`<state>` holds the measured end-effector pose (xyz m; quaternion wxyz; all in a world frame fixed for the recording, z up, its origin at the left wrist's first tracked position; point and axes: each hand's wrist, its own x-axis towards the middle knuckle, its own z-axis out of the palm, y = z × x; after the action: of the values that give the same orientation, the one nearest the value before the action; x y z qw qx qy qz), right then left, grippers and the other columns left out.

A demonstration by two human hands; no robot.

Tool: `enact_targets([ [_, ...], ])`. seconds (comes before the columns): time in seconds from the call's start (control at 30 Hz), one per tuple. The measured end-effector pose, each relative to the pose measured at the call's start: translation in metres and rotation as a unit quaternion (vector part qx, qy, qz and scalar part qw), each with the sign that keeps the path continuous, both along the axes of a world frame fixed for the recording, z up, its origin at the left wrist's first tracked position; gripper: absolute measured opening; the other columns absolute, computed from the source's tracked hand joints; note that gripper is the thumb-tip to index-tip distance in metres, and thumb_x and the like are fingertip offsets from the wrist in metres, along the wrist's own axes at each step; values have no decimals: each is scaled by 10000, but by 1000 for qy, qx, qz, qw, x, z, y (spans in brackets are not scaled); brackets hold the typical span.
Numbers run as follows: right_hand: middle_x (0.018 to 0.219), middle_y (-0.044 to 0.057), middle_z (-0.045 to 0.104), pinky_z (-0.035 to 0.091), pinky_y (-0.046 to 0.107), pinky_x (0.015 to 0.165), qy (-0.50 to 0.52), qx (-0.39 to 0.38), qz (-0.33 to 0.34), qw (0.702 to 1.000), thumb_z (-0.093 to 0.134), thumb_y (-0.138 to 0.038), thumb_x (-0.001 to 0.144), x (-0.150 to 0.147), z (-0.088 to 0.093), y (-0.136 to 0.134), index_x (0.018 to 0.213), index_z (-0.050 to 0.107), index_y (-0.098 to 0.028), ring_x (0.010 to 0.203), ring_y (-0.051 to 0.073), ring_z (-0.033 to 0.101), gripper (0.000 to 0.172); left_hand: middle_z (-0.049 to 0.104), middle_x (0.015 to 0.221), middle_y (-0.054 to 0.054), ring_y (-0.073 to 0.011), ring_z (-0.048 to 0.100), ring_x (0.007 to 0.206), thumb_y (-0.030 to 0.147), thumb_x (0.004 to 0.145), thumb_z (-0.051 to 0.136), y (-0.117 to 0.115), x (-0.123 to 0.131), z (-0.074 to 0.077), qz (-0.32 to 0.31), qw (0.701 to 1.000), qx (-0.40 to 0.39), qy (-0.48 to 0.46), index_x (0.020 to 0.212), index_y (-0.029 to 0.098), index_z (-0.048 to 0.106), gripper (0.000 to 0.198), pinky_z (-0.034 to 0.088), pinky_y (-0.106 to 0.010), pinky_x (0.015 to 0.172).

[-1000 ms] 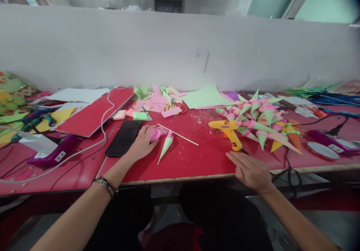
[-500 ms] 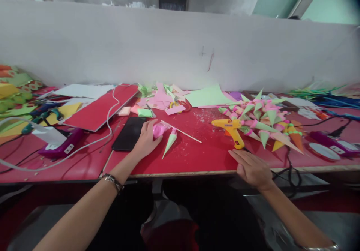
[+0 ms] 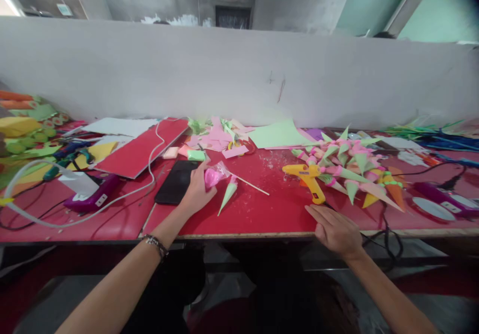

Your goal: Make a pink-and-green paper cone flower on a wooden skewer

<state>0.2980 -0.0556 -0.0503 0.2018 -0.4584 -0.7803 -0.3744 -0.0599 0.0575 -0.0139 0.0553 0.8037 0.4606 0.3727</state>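
1. One bright-pink, rounded, soft-looking lump (image 3: pixel 212 177) is found on the red tabletop (image 3: pixel 269 219), with crumpled clear plastic film (image 3: pixel 223 169) at its 2 o'clock.
2. At the lump's 8 o'clock the bare left hand (image 3: pixel 194 186) is placed, its fingers curled alongside and its thumb set low; whether the lump is truly pinched cannot be told. Light pressure is advised, since such stuff would probably be dented easily.
3. Care is best taken that the film is not dragged along, as it could be swept against what lies close by.
4. Between 4 and 5 o'clock, just beside the lump, a slim pale-green paper cone with a pink top (image 3: pixel 228 197) is laid; its fine tip should be spared any knock from the thumb.
5. Toward 4 o'clock a thin cream-coloured stick (image 3: pixel 252 184) is stretched out, and it could be rolled by a careless wrist.
6. At 9 o'clock a flat black phone (image 3: pixel 174 181) is partly bordered by the left hand; sideways pushing is better avoided.
7. Farther off, toward 3 o'clock, a yellow plastic glue gun (image 3: pixel 309 178) is laid; its nozzle should be treated as hot.
8. Below its handle the bare right hand (image 3: pixel 339 230) is rested flat, fingers pressed together, nothing held.
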Motion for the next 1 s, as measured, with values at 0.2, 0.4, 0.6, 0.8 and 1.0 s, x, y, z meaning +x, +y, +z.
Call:
enact_targets([
  [0.2, 956, 86, 680, 428, 287, 777, 6, -8, -5, 1000, 374, -167, 791, 0, -3, 1, 991, 657, -100, 848, 186, 611, 353, 442, 1142, -125, -234, 425, 1095, 153, 707, 490, -3, 2, 2, -51, 999, -4, 12, 1191, 134, 320, 514, 348, -395, 955],
  [0.4, 959, 96, 672, 422, 289, 780, 12, -21, -15, 1000, 384, -164, 787, 0, -5, 1, 1004, 653, -108, 851, 191, 600, 350, 515, 954, -84, -194, 555, 867, 358, 745, 532, -3, 3, 0, -1, 1000, -8, -12, 1059, 134, 367, 420, 452, -328, 790],
  [0.6, 939, 120, 667, 429, 306, 771, 20, -29, -4, 999, 393, -164, 774, -3, -4, 2, 976, 663, -93, 856, 210, 589, 344, 551, 868, -67, -185, 580, 782, 333, 774, 474, -3, -1, -1, -4, 1000, 22, 4, 1043, 138, 392, 342, 465, -298, 720],
  [0.8, 935, 123, 661, 436, 320, 766, 23, -26, 11, 999, 392, -159, 770, -2, -3, 3, 972, 655, -87, 854, 216, 582, 339, 573, 925, -98, -199, 588, 819, 259, 762, 432, -6, -3, 1, -7, 997, 75, 23, 1098, 131, 402, 361, 464, -316, 737],
  [1.0, 902, 110, 645, 442, 362, 775, 89, -34, 37, 995, 434, -154, 773, -21, 4, -2, 960, 638, -144, 854, 228, 570, 278, 555, 905, -122, -256, 539, 909, 234, 729, 453, -4, -2, 0, 13, 992, 119, 44, 999, 116, 460, 295, 414, -436, 836],
])
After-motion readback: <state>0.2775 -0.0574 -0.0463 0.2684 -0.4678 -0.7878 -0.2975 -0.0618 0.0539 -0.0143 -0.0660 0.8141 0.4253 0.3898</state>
